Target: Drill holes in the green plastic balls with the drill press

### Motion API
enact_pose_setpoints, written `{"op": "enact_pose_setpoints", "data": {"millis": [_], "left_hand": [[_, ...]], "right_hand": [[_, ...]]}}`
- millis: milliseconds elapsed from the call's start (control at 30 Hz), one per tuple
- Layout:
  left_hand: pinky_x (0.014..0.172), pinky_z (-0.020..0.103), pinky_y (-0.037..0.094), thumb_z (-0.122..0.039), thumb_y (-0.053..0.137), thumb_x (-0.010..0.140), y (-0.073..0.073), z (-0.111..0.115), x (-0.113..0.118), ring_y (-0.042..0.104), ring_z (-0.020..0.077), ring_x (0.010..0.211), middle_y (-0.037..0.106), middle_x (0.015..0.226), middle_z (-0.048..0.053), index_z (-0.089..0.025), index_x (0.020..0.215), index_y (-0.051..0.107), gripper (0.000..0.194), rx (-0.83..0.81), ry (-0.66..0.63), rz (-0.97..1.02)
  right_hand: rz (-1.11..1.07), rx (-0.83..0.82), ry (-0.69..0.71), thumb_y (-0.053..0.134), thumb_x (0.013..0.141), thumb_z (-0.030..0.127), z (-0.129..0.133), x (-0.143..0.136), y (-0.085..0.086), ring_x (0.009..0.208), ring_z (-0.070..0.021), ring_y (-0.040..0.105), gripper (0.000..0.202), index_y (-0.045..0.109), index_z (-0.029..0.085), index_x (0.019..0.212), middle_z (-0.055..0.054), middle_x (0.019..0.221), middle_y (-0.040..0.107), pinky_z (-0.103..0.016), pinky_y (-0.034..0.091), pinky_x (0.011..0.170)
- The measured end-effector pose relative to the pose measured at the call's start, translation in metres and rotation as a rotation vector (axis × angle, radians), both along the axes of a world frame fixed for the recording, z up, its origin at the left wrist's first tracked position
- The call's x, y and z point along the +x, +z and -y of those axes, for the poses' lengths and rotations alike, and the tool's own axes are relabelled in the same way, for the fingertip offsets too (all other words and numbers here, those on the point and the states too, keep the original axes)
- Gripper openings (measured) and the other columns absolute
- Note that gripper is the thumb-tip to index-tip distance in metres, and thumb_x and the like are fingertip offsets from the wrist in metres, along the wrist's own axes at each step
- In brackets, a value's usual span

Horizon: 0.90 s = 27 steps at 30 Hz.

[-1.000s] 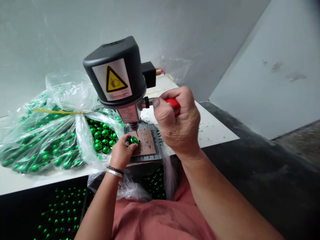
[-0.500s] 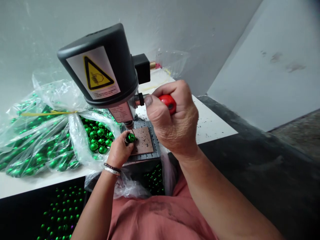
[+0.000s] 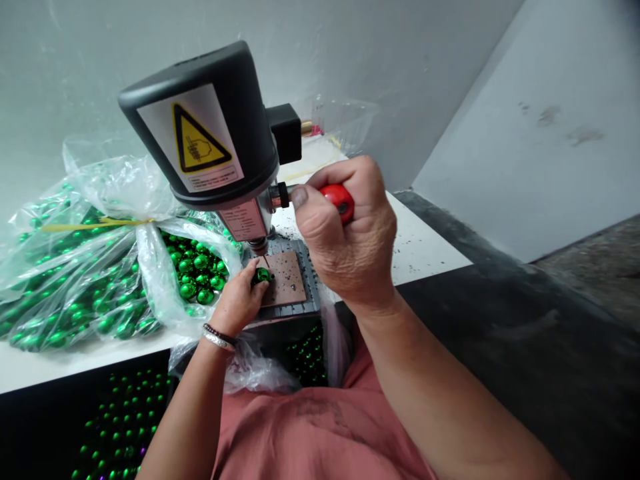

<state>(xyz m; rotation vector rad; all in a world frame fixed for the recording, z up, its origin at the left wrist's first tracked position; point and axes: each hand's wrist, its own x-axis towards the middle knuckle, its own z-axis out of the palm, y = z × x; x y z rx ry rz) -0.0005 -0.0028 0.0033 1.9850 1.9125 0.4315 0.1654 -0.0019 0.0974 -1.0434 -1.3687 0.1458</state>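
Observation:
My left hand (image 3: 241, 297) grips a shiny green ball (image 3: 263, 275) between thumb and fingers, on a brown board (image 3: 287, 280) scattered with dark shavings. Just above the ball is the thin bit of a small drill press (image 3: 210, 133), whose black housing carries a yellow warning sticker. My right hand (image 3: 350, 230) is wrapped round the lever of the press, and its red knob (image 3: 339, 201) shows between the fingers. Whether the bit touches the ball I cannot tell.
An open clear plastic bag (image 3: 155, 267) full of green balls lies left of the press. Shavings dot the white table (image 3: 425, 247). Below the table edge, more green balls (image 3: 125, 420) show in the dark, and a wall (image 3: 350, 60) stands behind.
The view has shifted slightly. Both hands keep their holds on the ball and the lever, and little else differs.

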Motion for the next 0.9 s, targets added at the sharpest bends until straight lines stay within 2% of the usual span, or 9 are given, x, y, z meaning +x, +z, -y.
{"op": "enact_pose_setpoints", "data": {"millis": [100, 200, 400, 633, 733, 900], "left_hand": [[0.085, 0.031, 0.046, -0.03, 0.059, 0.074, -0.001, -0.003, -0.002, 0.061, 0.0219, 0.098, 0.065, 0.111, 0.008, -0.019, 0.123, 0.052, 0.051, -0.019, 0.071, 0.095], [0.081, 0.03, 0.046, -0.033, 0.062, 0.071, 0.0, -0.006, -0.002, 0.062, 0.0204, 0.092, 0.067, 0.102, 0.006, -0.02, 0.112, 0.059, 0.043, -0.012, 0.112, 0.097], [0.069, 0.027, 0.045, -0.032, 0.063, 0.069, 0.006, -0.011, 0.003, 0.062, 0.0169, 0.074, 0.068, 0.085, 0.003, -0.02, 0.107, 0.062, 0.04, -0.012, 0.062, 0.059], [0.069, 0.028, 0.046, -0.033, 0.065, 0.067, 0.004, -0.015, 0.005, 0.062, 0.0189, 0.075, 0.068, 0.085, 0.006, -0.014, 0.107, 0.062, 0.044, -0.003, 0.043, 0.064], [0.07, 0.029, 0.046, -0.035, 0.066, 0.067, 0.001, -0.015, 0.006, 0.062, 0.0189, 0.075, 0.069, 0.086, 0.005, -0.016, 0.105, 0.064, 0.043, 0.011, 0.034, 0.093], [0.085, 0.03, 0.044, -0.035, 0.061, 0.073, -0.002, -0.013, 0.005, 0.06, 0.0192, 0.096, 0.068, 0.102, 0.004, -0.02, 0.108, 0.065, 0.037, 0.027, -0.03, 0.173]], "right_hand": [[-0.043, 0.045, 0.052, 0.045, 0.081, 0.04, -0.002, 0.0, -0.001, 0.054, 0.0007, 0.044, 0.022, 0.05, 0.019, 0.077, 0.007, 0.064, 0.047, -0.013, 0.041, 0.054], [-0.081, 0.111, 0.126, 0.048, 0.08, 0.036, -0.005, 0.001, -0.003, 0.051, 0.0015, 0.041, 0.018, 0.05, 0.019, 0.076, 0.008, 0.06, 0.044, -0.012, 0.039, 0.051], [-0.074, 0.115, 0.141, 0.05, 0.08, 0.034, -0.006, 0.002, -0.004, 0.051, 0.0022, 0.039, 0.016, 0.05, 0.018, 0.077, 0.008, 0.061, 0.043, -0.011, 0.038, 0.051], [-0.077, 0.087, 0.142, 0.049, 0.08, 0.035, -0.004, 0.003, -0.003, 0.052, 0.0012, 0.04, 0.017, 0.05, 0.018, 0.078, 0.008, 0.064, 0.045, -0.012, 0.04, 0.052], [-0.072, 0.08, 0.128, 0.049, 0.08, 0.036, -0.004, 0.003, -0.003, 0.053, 0.0012, 0.039, 0.018, 0.05, 0.018, 0.077, 0.007, 0.063, 0.045, -0.012, 0.039, 0.052], [-0.051, 0.086, 0.111, 0.049, 0.08, 0.037, -0.003, 0.003, -0.004, 0.055, 0.0015, 0.042, 0.019, 0.05, 0.018, 0.079, 0.008, 0.065, 0.045, -0.012, 0.04, 0.054]]}}
